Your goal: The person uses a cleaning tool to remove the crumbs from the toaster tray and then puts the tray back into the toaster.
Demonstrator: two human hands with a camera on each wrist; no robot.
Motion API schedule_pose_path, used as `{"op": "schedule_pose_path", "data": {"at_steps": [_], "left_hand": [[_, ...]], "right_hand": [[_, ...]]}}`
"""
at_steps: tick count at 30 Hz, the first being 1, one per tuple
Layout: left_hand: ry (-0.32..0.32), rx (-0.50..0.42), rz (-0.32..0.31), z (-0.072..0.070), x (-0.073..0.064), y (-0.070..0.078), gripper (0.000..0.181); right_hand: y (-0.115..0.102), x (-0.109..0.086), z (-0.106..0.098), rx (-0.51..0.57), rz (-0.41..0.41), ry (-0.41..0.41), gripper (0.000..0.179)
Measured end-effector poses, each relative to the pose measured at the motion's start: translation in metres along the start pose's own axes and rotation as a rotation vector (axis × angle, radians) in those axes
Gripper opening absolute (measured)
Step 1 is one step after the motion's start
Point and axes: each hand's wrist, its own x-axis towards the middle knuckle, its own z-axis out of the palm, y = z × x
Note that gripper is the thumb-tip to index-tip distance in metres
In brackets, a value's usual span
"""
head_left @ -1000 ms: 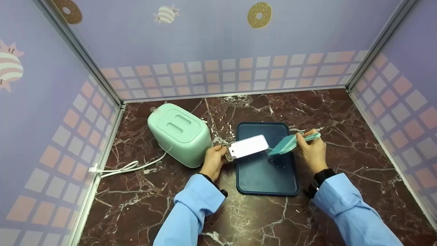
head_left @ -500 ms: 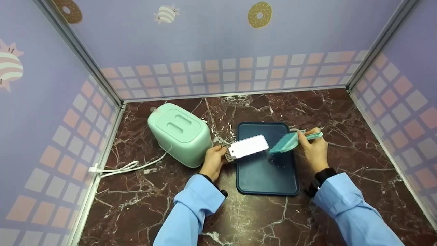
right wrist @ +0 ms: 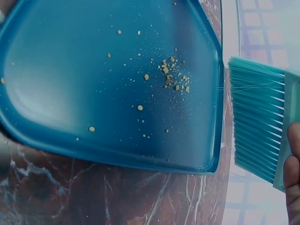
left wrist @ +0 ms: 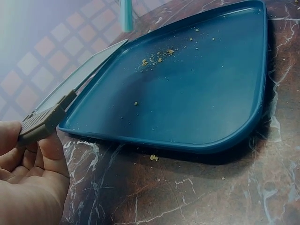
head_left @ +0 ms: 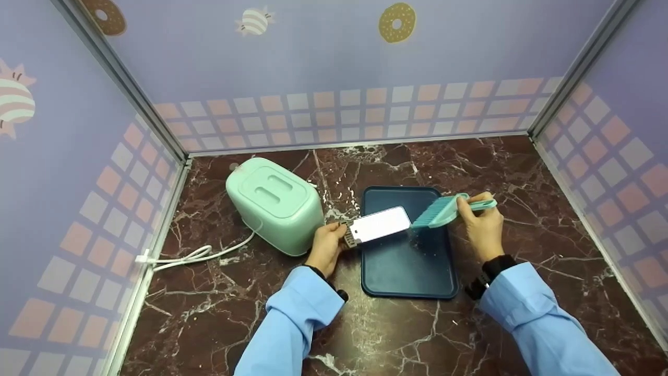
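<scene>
My left hand [head_left: 326, 248] pinches the brown slotted end of a toaster crumb tray [head_left: 381, 224], a flat white plate held tilted above the dark blue tray [head_left: 407, 277]. In the left wrist view, thumb and fingers close on that brown end [left wrist: 44, 122]. My right hand [head_left: 482, 227] grips a teal brush [head_left: 441, 211] by its handle. The bristles [right wrist: 258, 117] hang near the crumb tray's far right end; whether they touch it I cannot tell. Yellowish crumbs [right wrist: 166, 70] lie scattered on the blue tray, thickest in one cluster.
A mint-green toaster [head_left: 276, 206] with its slotted lid on stands left of the left hand. Its white cord [head_left: 201, 256] runs to the left wall. Loose crumbs [left wrist: 153, 158] lie on the marbled tabletop. Patterned walls enclose the left, back and right.
The brush has risen slightly and moved a little to the right, its bristles turning and spreading. The left hand and crumb tray have stayed still.
</scene>
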Motion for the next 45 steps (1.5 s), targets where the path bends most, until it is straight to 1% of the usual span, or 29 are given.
{"op": "schedule_pose_path", "data": {"at_steps": [4, 10, 15, 20, 23, 26, 28, 31, 35, 38, 42, 45], "left_hand": [[-0.005, 0.000, -0.002, 0.000, 0.000, 0.000, 0.042], [-0.003, 0.006, -0.010, 0.000, -0.001, 0.001, 0.045], [-0.009, -0.007, -0.014, 0.001, 0.000, 0.000, 0.043], [-0.017, -0.001, -0.021, 0.003, -0.001, 0.002, 0.046], [-0.033, -0.010, -0.029, 0.005, 0.000, 0.001, 0.043], [-0.051, -0.022, -0.037, 0.007, 0.001, 0.000, 0.037], [-0.060, -0.021, -0.038, 0.008, 0.002, -0.001, 0.036], [-0.063, -0.018, -0.041, 0.009, 0.003, -0.002, 0.035], [-0.069, -0.010, -0.043, 0.009, 0.003, -0.003, 0.034], [-0.077, -0.004, -0.044, 0.010, 0.002, -0.003, 0.034], [-0.084, 0.001, -0.050, 0.013, -0.001, -0.003, 0.035], [-0.089, 0.008, -0.056, 0.015, -0.002, -0.003, 0.035]], "right_hand": [[-0.004, 0.000, 0.000, 0.026, 0.015, -0.009, 0.033], [-0.010, 0.000, 0.001, 0.053, 0.018, -0.007, 0.033], [-0.016, 0.000, 0.004, 0.116, 0.026, -0.039, 0.030], [-0.042, -0.003, 0.004, 0.209, 0.008, -0.076, 0.027], [-0.057, -0.005, 0.006, 0.271, 0.000, -0.094, 0.025], [-0.064, -0.005, 0.012, 0.344, 0.017, -0.114, 0.022], [-0.067, -0.005, 0.017, 0.374, 0.024, -0.132, 0.019], [-0.071, -0.006, 0.026, 0.414, 0.007, -0.156, 0.020], [-0.063, -0.005, 0.043, 0.430, -0.017, -0.199, 0.025], [-0.057, -0.007, 0.053, 0.445, -0.014, -0.244, 0.029], [-0.060, -0.012, 0.061, 0.443, -0.015, -0.295, 0.030], [-0.062, -0.015, 0.066, 0.424, -0.006, -0.322, 0.027]]}}
